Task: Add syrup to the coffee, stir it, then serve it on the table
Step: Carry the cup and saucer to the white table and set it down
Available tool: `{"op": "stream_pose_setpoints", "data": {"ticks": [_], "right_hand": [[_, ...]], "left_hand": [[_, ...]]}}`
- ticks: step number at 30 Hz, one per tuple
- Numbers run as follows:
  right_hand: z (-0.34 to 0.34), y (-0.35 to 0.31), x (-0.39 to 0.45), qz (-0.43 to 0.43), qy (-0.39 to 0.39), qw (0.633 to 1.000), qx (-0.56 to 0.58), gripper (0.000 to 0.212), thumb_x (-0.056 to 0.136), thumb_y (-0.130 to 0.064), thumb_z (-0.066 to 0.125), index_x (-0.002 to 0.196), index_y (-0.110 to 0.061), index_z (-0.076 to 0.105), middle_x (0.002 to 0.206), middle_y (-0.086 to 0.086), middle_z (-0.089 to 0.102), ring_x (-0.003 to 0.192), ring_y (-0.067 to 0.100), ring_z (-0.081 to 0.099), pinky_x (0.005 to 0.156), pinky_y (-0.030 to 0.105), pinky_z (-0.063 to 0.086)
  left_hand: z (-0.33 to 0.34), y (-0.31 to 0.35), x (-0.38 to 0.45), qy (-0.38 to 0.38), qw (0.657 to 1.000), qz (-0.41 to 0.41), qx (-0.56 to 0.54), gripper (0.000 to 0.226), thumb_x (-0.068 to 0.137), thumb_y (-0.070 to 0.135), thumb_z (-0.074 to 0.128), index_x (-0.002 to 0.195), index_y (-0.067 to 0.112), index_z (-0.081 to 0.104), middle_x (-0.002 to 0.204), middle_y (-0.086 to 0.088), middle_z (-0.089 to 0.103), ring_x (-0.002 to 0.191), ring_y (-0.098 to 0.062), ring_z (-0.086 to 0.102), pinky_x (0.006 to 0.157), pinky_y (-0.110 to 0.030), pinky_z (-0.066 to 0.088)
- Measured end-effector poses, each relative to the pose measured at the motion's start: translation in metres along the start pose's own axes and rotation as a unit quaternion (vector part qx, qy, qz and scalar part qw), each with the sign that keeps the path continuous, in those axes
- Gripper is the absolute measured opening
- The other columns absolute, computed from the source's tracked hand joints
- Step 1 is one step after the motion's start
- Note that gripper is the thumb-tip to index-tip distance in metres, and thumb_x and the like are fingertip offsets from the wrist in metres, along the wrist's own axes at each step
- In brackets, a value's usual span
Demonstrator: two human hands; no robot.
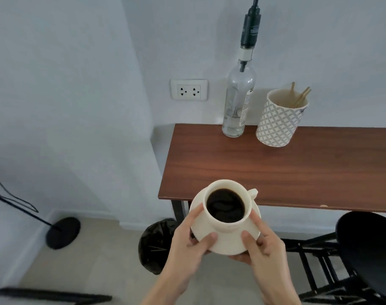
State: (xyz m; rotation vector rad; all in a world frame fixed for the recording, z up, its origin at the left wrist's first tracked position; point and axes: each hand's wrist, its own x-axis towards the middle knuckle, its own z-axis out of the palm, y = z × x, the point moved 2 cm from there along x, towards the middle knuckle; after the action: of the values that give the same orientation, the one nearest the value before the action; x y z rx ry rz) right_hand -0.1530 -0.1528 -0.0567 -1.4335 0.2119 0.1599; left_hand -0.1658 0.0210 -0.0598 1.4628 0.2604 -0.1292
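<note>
Both hands, left hand (188, 247) and right hand (263, 249), grasp the saucer (226, 244) carrying the full coffee cup (226, 208) at the worktop's (275, 172) near-left corner; the syrup bottle (237, 102) stands ahead, slightly right, upright by the wall.

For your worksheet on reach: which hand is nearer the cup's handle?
Right. The right hand holds the saucer below the cup's handle; the left hand is across the cup.
</note>
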Motion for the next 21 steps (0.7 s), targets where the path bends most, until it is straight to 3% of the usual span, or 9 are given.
{"op": "stream_pose_setpoints", "data": {"ticks": [4, 6, 8, 9, 13, 15, 17, 19, 21], "right_hand": [[0.025, -0.004, -0.014, -0.016, -0.056, 0.998, -0.026, 0.055, 0.094, 0.009, 0.052, 0.127, -0.035, 0.057, 0.114, 0.017, 0.067, 0.094, 0.027, 0.068, 0.056, 0.036, 0.062], [0.04, -0.004, -0.023, -0.022, -0.097, 0.994, -0.039, 0.055, 0.094, 0.006, 0.054, 0.119, -0.044, 0.059, 0.12, 0.018, 0.064, 0.1, 0.033, 0.067, 0.056, 0.037, 0.062], [0.056, -0.005, -0.035, -0.02, -0.142, 0.988, -0.051, 0.055, 0.093, 0.0, 0.058, 0.115, -0.05, 0.058, 0.127, 0.016, 0.061, 0.105, 0.037, 0.065, 0.057, 0.038, 0.062], [0.066, -0.006, -0.042, -0.02, -0.165, 0.984, -0.061, 0.054, 0.092, -0.005, 0.059, 0.115, -0.054, 0.056, 0.129, 0.015, 0.059, 0.105, 0.036, 0.065, 0.058, 0.039, 0.062], [0.108, -0.011, -0.08, -0.046, -0.251, 0.963, -0.09, 0.045, 0.081, -0.054, 0.059, 0.117, -0.073, 0.042, 0.128, 0.006, 0.064, 0.109, 0.028, 0.066, 0.07, 0.039, 0.063], [0.127, -0.012, -0.099, -0.056, -0.282, 0.954, -0.09, 0.055, 0.07, -0.079, 0.054, 0.122, -0.077, 0.035, 0.117, -0.013, 0.071, 0.116, 0.02, 0.064, 0.088, 0.047, 0.057], [0.147, -0.014, -0.12, -0.051, -0.329, 0.938, -0.092, 0.069, 0.061, -0.091, 0.05, 0.127, -0.075, 0.035, 0.118, -0.023, 0.069, 0.125, 0.018, 0.058, 0.103, 0.057, 0.045], [0.168, -0.012, -0.148, -0.022, -0.388, 0.917, -0.092, 0.074, 0.054, -0.094, 0.051, 0.123, -0.07, 0.046, 0.119, -0.022, 0.07, 0.123, 0.023, 0.06, 0.101, 0.058, 0.045], [0.188, -0.008, -0.181, 0.01, -0.438, 0.894, -0.094, 0.078, 0.045, -0.094, 0.057, 0.116, -0.062, 0.059, 0.114, -0.01, 0.074, 0.109, 0.025, 0.069, 0.088, 0.051, 0.054]], "left_hand": [[-0.024, 0.002, -0.028, 0.036, 0.997, -0.005, -0.062, 0.062, 0.075, 0.005, 0.077, 0.134, 0.016, 0.062, 0.1, -0.001, 0.075, 0.079, -0.008, 0.071, 0.059, -0.018, 0.055], [-0.041, 0.001, -0.045, 0.06, 0.994, -0.006, -0.092, 0.065, 0.074, 0.007, 0.078, 0.136, 0.019, 0.061, 0.112, -0.007, 0.076, 0.098, -0.023, 0.074, 0.072, -0.039, 0.063], [-0.059, 0.002, -0.067, 0.087, 0.991, 0.009, -0.1, 0.063, 0.078, 0.007, 0.078, 0.137, 0.023, 0.061, 0.121, -0.015, 0.073, 0.114, -0.042, 0.066, 0.091, -0.067, 0.055], [-0.069, 0.003, -0.079, 0.101, 0.99, 0.017, -0.101, 0.062, 0.08, 0.006, 0.077, 0.137, 0.024, 0.061, 0.123, -0.015, 0.072, 0.116, -0.043, 0.065, 0.093, -0.073, 0.049], [-0.11, 0.001, -0.139, 0.151, 0.978, 0.029, -0.143, 0.063, 0.079, 0.001, 0.075, 0.137, 0.021, 0.061, 0.126, -0.013, 0.072, 0.116, -0.033, 0.069, 0.088, -0.055, 0.061], [-0.13, -0.005, -0.178, 0.17, 0.972, 0.037, -0.156, 0.065, 0.078, 0.0, 0.075, 0.138, 0.02, 0.06, 0.127, -0.013, 0.071, 0.116, -0.031, 0.069, 0.082, -0.046, 0.063], [-0.146, -0.011, -0.22, 0.191, 0.967, 0.041, -0.163, 0.066, 0.077, 0.0, 0.075, 0.138, 0.02, 0.061, 0.129, -0.014, 0.07, 0.117, -0.032, 0.069, 0.082, -0.046, 0.062], [-0.16, -0.021, -0.265, 0.218, 0.961, 0.041, -0.167, 0.067, 0.076, -0.001, 0.075, 0.138, 0.02, 0.06, 0.129, -0.013, 0.07, 0.119, -0.033, 0.068, 0.086, -0.05, 0.062], [-0.173, -0.032, -0.31, 0.243, 0.953, 0.042, -0.175, 0.067, 0.076, -0.002, 0.075, 0.137, 0.02, 0.061, 0.128, -0.011, 0.071, 0.119, -0.033, 0.068, 0.086, -0.052, 0.062]]}}
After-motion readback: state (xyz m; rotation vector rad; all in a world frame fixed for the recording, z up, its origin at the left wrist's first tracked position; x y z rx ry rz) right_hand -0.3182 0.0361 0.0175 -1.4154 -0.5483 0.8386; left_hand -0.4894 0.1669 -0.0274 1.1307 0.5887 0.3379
